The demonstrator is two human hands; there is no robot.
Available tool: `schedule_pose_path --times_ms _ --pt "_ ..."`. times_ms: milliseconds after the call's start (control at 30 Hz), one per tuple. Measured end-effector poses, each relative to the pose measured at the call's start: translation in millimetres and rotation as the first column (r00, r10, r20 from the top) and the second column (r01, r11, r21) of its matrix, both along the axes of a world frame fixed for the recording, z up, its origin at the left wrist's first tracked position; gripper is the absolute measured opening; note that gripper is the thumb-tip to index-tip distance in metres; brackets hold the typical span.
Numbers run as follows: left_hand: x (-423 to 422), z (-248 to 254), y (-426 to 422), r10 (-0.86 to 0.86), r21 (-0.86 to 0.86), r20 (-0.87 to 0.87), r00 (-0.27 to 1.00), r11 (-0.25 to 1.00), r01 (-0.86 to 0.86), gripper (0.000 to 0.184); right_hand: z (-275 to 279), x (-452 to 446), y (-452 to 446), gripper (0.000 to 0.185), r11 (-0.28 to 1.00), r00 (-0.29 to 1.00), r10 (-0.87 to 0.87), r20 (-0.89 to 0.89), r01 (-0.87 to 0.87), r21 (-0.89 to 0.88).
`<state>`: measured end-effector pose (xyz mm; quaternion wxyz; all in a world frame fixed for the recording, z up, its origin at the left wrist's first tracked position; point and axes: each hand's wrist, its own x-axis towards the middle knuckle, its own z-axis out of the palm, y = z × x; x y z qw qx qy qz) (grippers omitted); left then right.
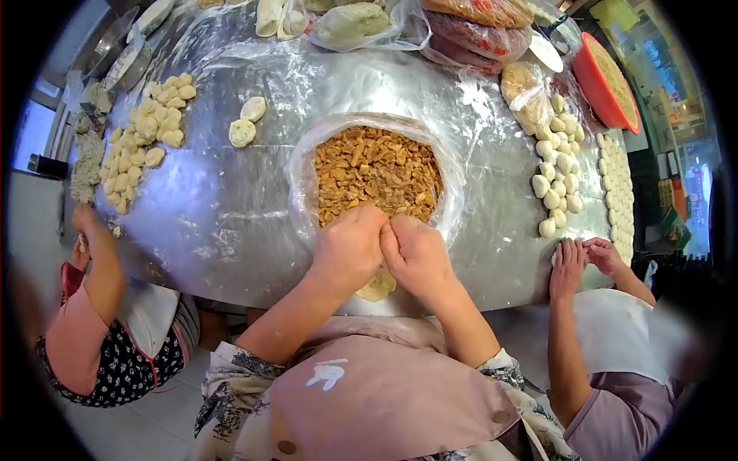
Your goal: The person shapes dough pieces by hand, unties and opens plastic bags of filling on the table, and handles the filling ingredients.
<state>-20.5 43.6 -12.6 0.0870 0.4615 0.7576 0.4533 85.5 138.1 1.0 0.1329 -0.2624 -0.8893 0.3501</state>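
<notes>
My left hand (347, 244) and my right hand (420, 255) are side by side over the near rim of a plastic-lined container, fingers curled and knuckles almost touching. What they pinch, if anything, is hidden beneath the fingers. Brown chopped filling (377, 170) fills the container, and its clear plastic bag (301, 180) spreads around it on the metal table (238, 192). Just below my hands, a flat round of dough (377, 285) lies at the table's near edge, partly covered by them.
Pale dough pieces (146, 131) are heaped at left; two filled rounds (247, 123) lie nearer the middle. Dough balls (560, 165) line the right, below a red basin (606, 83). Bagged items (361, 24) stand at the back. Co-workers' hands (569, 265) (83, 230) are on both sides.
</notes>
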Motion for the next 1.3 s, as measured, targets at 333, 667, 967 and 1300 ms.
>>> schedule_pose_path --times_ms 333,667,967,1300 --pt "-9 10 -4 -0.003 -0.061 0.122 0.992 0.998 0.01 0.023 18 -4 14 0.029 0.997 0.984 0.036 0.174 -0.024 -0.067" --pt "-16 3 -4 -0.101 -0.076 0.256 0.961 0.989 0.125 0.023 -4 -5 14 0.015 0.991 0.997 0.064 -0.051 -0.07 -0.112" --pt "-16 1 -8 -0.046 -0.136 0.281 0.959 0.987 0.087 0.021 -12 -10 8 0.014 0.999 0.986 0.041 -0.16 -0.045 -0.026" --pt "-25 0 -6 -0.008 -0.132 0.117 0.993 0.991 0.023 0.022 2 13 25 0.038 0.972 0.986 -0.074 0.148 0.038 0.234"
